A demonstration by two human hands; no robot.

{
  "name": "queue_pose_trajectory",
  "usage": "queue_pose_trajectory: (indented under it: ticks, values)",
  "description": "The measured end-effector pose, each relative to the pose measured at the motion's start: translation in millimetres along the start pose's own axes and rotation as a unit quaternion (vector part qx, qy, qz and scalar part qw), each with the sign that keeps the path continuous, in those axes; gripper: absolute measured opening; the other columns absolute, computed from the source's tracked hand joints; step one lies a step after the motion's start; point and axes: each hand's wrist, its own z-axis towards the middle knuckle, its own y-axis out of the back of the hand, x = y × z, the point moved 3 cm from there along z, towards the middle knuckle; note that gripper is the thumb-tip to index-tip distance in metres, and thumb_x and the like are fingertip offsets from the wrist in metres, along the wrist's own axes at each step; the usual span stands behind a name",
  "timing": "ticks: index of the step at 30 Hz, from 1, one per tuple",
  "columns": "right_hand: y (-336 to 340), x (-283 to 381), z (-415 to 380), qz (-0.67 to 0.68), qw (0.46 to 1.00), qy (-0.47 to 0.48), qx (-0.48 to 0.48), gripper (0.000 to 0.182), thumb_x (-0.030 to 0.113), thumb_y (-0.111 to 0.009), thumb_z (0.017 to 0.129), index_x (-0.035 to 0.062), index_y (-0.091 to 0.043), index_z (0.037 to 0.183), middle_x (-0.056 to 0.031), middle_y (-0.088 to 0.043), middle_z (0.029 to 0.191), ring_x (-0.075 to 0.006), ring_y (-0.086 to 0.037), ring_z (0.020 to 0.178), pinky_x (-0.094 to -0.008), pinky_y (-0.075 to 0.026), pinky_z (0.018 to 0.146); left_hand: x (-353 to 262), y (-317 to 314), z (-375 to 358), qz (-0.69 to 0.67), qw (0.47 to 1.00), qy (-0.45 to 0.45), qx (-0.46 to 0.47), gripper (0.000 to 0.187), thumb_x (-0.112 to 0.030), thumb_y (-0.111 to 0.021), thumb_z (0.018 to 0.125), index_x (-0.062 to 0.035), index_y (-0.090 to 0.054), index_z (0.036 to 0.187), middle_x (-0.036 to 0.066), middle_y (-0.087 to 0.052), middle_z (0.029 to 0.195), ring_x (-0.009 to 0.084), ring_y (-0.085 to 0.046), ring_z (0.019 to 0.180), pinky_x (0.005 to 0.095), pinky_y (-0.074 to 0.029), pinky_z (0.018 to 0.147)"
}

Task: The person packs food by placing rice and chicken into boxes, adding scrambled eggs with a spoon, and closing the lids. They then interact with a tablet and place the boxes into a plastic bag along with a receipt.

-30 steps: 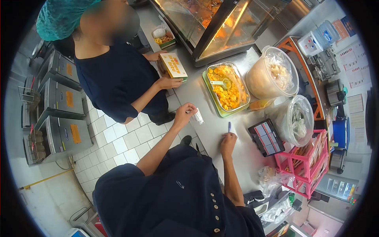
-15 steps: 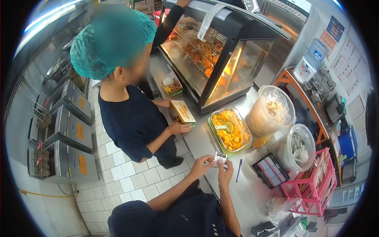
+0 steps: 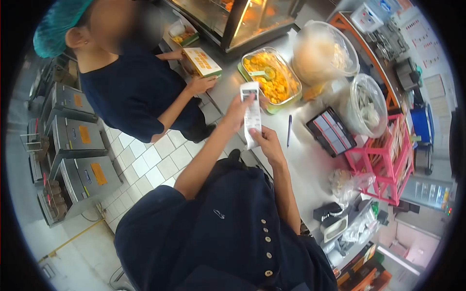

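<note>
A long white printed receipt hangs unfolded in front of my body. Its upper part is pinched by my left hand, thumb on the printed face. Lower down, my right hand grips the paper's right edge between thumb and fingers. Just beyond the paper is a tray of yellow-orange food with a pale green scoop in it. A dark blue pen lies on the steel counter, right of my right hand.
A co-worker at left holds a yellow-and-white box. Behind stands a heated display case. To the right are a large tub, a bag-lined bucket, a tablet and pink racks. Fryers line the left wall.
The small folded slip between my hands is now opened out into a long strip. My view has tilted down. The co-worker's raised arm has come down to the box.
</note>
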Motion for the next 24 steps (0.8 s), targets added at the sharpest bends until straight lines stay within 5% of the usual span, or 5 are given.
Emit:
queue_pose_trajectory:
  ticks: [5,9,13,16,24]
  values:
    - [-7.9,-7.4,-16.1,-0.098,0.994,0.000,-0.051,0.033,0.027,-0.057,0.103,-0.0039,-0.066,0.098,0.0018,-0.055,0.067,-0.0047,-0.044,0.060,-0.0263,-0.038,0.054,-19.2,6.1,18.3,-0.137,0.991,-0.010,-0.002,0.026,-0.025,-0.040,0.108,-0.0092,-0.053,0.125,-0.001,-0.045,0.069,0.0091,-0.040,0.048,0.0261,-0.039,0.047]
    - [-20.9,-8.3,-33.4,-0.107,0.992,-0.016,-0.062,0.039,0.031,-0.050,0.106,-0.0045,-0.063,0.094,-0.0018,-0.051,0.059,-0.0102,-0.047,0.050,-0.0311,-0.040,0.049,-29.5,19.3,32.9,-0.161,0.985,-0.029,0.060,0.027,-0.028,-0.040,0.108,-0.0077,-0.053,0.122,0.000,-0.045,0.065,0.0102,-0.042,0.046,0.0264,-0.039,0.045]
    - [-21.1,-1.9,-46.2,-0.126,0.988,-0.022,-0.085,0.042,0.032,-0.045,0.108,-0.0051,-0.061,0.094,-0.0058,-0.050,0.058,-0.0141,-0.050,0.046,-0.0333,-0.042,0.048,-53.7,29.8,43.6,0.145,0.977,-0.111,-0.109,0.037,-0.034,-0.043,0.107,-0.0016,-0.054,0.123,0.008,-0.067,0.092,0.0167,-0.065,0.080,0.0284,-0.052,0.073]
    - [-11.3,6.1,-50.3,-0.114,0.987,-0.016,-0.112,0.044,0.033,-0.044,0.108,-0.0047,-0.061,0.094,-0.0060,-0.050,0.059,-0.0134,-0.050,0.047,-0.0327,-0.042,0.048,-75.3,82.5,51.8,0.500,0.765,-0.368,-0.169,0.037,-0.032,-0.056,0.103,0.0000,-0.056,0.121,0.013,-0.064,0.109,0.0202,-0.063,0.103,0.0314,-0.047,0.093]
    - [24.4,2.9,-67.3,-0.074,0.978,-0.013,-0.193,0.045,0.036,-0.043,0.108,-0.0035,-0.061,0.097,-0.0045,-0.053,0.062,-0.0117,-0.047,0.048,-0.0297,-0.041,0.048,-116.9,163.2,50.6,0.586,0.675,-0.269,-0.358,0.060,-0.033,-0.074,0.089,0.0055,-0.052,0.128,0.023,-0.058,0.129,0.0331,-0.055,0.123,0.0414,-0.043,0.104]
